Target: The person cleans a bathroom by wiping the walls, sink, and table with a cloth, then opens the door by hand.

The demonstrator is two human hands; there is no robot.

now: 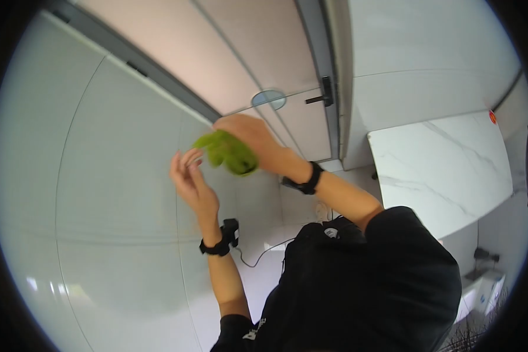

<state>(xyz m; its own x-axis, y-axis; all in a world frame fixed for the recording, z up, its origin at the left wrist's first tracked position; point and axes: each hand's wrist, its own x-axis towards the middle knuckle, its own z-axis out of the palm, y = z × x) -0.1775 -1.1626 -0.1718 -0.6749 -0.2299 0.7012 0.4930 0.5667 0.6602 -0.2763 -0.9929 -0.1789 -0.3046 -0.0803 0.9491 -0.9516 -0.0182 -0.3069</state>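
Observation:
My right hand [249, 132] is closed around a fuzzy green thing [232, 154] with several finger-like lobes, slightly blurred; it looks like a soft plush or a mitt, and I cannot tell which. A dark opening or spot shows at its lower end. Just left of the lobes, my left hand [193, 182] is raised with its fingers loosely curled and apart. Its fingertips are close to the green thing; whether they touch it I cannot make out. Black bands sit on both wrists, and the left one carries a small black box [231, 232] with a cable.
Ahead stands a pinkish door [264, 47] with a black handle [320, 94] and a round glass pane. A grey panelled wall [117, 176] runs along the left. At right is a white marbled table [446, 170]. A cable [255, 261] hangs near my body.

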